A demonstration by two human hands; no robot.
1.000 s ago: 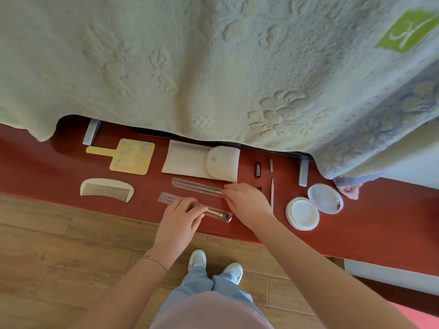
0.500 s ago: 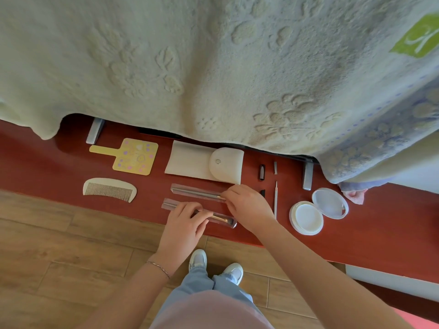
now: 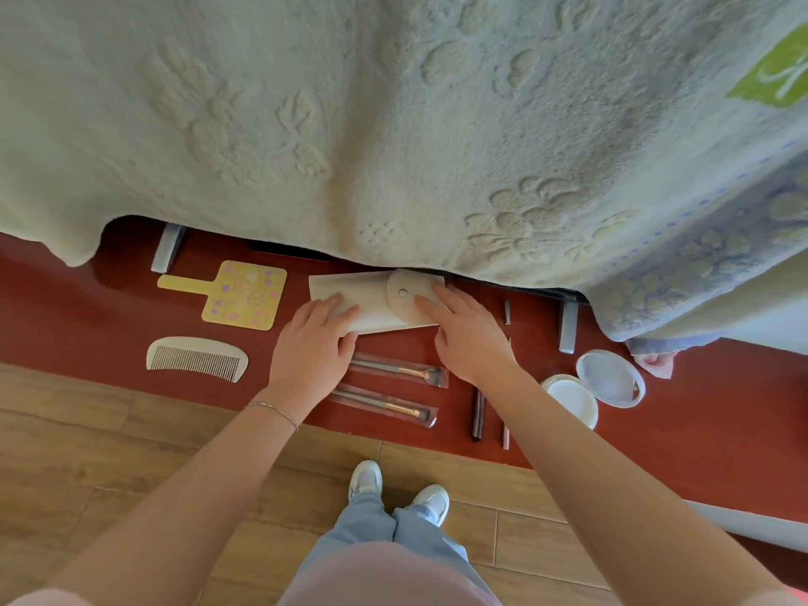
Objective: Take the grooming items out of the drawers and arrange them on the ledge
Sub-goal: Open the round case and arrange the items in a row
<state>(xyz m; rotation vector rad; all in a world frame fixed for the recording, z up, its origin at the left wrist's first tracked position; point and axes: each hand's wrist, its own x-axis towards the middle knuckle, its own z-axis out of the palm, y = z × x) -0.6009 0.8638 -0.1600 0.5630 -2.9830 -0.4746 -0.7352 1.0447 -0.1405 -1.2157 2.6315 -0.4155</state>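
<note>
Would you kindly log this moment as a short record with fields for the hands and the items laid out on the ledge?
left hand: flat on the white pouch, fingers spread
right hand: resting on the pouch's flap end
ledge: red-brown, partly under a hanging blanket
left side: yellow hand mirror, comb
centre: two wrapped brushes
right side: open round compact

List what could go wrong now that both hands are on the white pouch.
1. The white pouch sits right against the hanging blanket; pushed further back, it could slip under the edge and be hidden.
2. The left hand and its wrist hover over the two wrapped brushes; drawing back could drag them out of line.
3. The thin pencils lie at the ledge's front edge under the right forearm and might get knocked to the floor.
</note>
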